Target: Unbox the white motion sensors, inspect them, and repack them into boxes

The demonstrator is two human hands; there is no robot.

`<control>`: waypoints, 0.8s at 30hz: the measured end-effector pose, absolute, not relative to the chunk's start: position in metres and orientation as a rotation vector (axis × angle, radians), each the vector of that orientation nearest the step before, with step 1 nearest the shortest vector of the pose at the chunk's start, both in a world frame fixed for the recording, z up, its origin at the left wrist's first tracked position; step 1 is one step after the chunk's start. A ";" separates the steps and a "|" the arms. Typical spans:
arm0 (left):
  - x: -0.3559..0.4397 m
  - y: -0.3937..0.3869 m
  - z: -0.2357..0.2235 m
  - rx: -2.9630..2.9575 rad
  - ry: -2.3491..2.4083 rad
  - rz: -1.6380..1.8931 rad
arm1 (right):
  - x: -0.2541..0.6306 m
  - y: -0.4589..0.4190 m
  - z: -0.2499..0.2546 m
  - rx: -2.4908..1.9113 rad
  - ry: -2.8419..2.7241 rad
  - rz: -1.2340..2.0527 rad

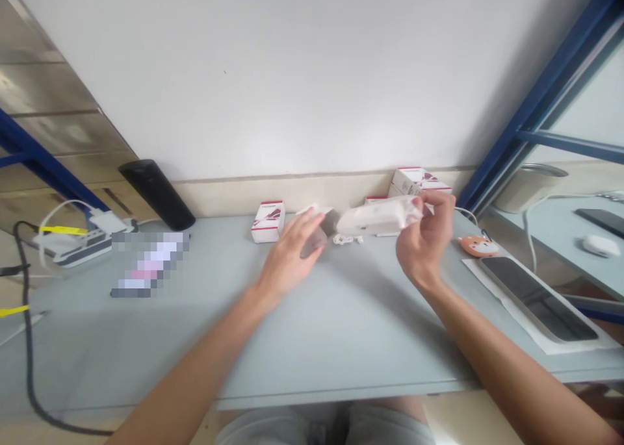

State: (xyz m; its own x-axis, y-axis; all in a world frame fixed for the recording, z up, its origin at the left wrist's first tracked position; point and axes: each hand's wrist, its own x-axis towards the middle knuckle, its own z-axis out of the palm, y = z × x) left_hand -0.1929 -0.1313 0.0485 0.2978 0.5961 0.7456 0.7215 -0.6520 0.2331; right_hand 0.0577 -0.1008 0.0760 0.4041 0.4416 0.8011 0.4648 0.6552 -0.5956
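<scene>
Above a grey desk, a person's left hand curls, thumb apart from fingers, around a small pale box (mostly hidden by the hand and blurred). The right hand, fingers closed, grips one end of a crinkled white packet, which is held up near the box, its free end pointing toward it. Just below that end, a coiled white cable lies on the desk; a red-and-white carton stands left of the left hand.

A blue-grey desk stands against a softly lit white wall with a cream band low along it, between slanting blue frames, with shiny brownish tiles far left and pale floor below.
</scene>
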 end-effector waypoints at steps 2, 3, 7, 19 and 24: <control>-0.201 -0.126 0.047 -2.332 -1.403 -1.511 | 0.059 -0.096 0.074 -0.909 -1.120 0.038; -0.205 -0.124 0.047 -2.313 -1.456 -1.600 | 0.059 -0.093 0.071 -0.906 -1.102 0.090; -0.215 -0.114 0.045 -2.407 -1.522 -1.581 | 0.052 -0.089 0.058 -0.923 -1.084 0.370; -0.214 -0.115 0.037 -2.578 -1.590 -1.428 | 0.047 -0.086 0.046 -0.930 -1.102 0.409; -0.216 -0.116 0.039 -2.611 -1.638 -1.343 | 0.048 -0.088 0.049 -0.947 -1.068 0.452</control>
